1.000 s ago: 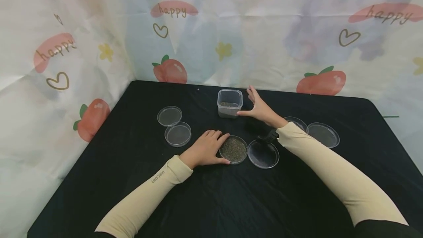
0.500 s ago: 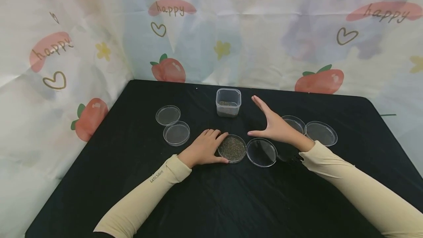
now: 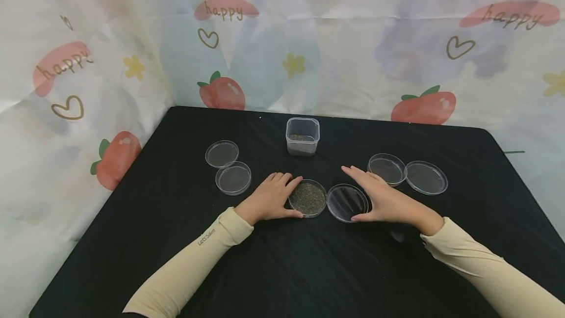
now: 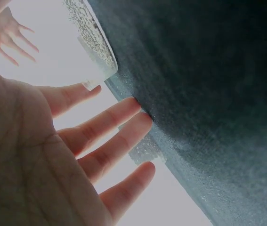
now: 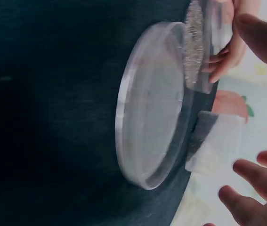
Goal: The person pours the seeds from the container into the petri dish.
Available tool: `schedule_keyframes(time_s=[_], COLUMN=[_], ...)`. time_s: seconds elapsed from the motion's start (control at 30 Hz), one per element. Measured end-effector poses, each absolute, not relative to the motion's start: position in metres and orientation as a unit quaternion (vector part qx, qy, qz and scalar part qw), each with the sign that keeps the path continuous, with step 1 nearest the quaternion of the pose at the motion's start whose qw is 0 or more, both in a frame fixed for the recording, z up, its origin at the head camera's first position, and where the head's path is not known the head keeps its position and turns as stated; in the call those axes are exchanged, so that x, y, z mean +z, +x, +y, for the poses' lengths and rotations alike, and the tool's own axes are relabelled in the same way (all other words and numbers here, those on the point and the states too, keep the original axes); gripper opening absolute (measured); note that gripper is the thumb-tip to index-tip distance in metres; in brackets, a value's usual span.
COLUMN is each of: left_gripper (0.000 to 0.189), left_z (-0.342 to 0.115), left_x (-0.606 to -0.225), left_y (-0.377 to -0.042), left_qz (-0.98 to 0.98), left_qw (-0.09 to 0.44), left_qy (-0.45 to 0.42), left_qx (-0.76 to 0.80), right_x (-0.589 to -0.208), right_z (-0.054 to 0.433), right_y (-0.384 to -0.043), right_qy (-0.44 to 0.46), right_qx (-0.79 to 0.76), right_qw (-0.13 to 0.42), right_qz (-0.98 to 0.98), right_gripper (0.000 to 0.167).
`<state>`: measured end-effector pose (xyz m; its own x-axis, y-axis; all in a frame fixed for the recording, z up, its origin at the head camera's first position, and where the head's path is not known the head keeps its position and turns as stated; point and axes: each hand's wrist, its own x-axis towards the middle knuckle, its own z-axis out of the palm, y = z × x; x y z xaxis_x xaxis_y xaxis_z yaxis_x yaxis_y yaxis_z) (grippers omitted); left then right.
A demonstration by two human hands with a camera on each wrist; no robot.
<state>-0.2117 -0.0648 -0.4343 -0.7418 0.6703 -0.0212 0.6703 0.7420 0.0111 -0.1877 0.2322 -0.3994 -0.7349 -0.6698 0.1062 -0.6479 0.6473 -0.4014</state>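
In the head view my left hand (image 3: 268, 198) holds the near-left side of a petri dish (image 3: 308, 199) filled with brownish-grey grains, index finger and thumb at its rim. The left wrist view shows the index fingertip against the clear edge of that dish (image 4: 94, 40), the other fingers extended beside it. My right hand (image 3: 388, 202) is spread at the right side of a clear, empty petri dish half (image 3: 346, 200), which lies right beside the filled one. From the right wrist, thumb and fingers stand wide apart, clear of this dish half (image 5: 149, 108).
A clear plastic tub (image 3: 302, 137) with some of the same grains stands at the back. Two empty dish halves, one (image 3: 233, 178) nearer and one (image 3: 222, 154) farther, lie at left. Another pair (image 3: 387, 170) (image 3: 426, 178) lies at right on the black tablecloth (image 3: 282, 269).
My right hand has drawn back from the tub, moving right and nearer to the side of the empty dish half. The left hand has stayed at the filled dish.
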Motion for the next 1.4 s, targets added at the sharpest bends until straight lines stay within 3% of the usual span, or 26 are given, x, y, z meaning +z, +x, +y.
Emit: schedule_keyframes(time_s=[0.2, 0.53, 0.8, 1.4], left_gripper=[0.093, 0.091, 0.086, 0.076], left_z=[-0.066, -0.067, -0.067, -0.069], left_x=[-0.433, -0.436, -0.436, -0.435], left_y=[-0.211, -0.213, -0.212, -0.213], left_qz=[0.934, 0.929, 0.926, 0.921], left_qw=[0.008, -0.046, -0.046, -0.064], left_qy=[0.358, 0.366, 0.376, 0.384], left_qx=[0.006, 0.001, -0.01, -0.015], right_x=[-0.409, -0.413, -0.414, -0.404], right_z=[0.24, 0.241, 0.239, 0.232], right_y=[-0.183, -0.184, -0.188, -0.193], right_qy=[-0.369, -0.368, -0.361, -0.381], right_qx=[-0.19, -0.136, -0.134, -0.152], right_qw=[0.036, 0.044, 0.064, -0.023], right_qz=[0.909, 0.919, 0.921, 0.912], right_gripper=[0.104, 0.101, 0.1, 0.097])
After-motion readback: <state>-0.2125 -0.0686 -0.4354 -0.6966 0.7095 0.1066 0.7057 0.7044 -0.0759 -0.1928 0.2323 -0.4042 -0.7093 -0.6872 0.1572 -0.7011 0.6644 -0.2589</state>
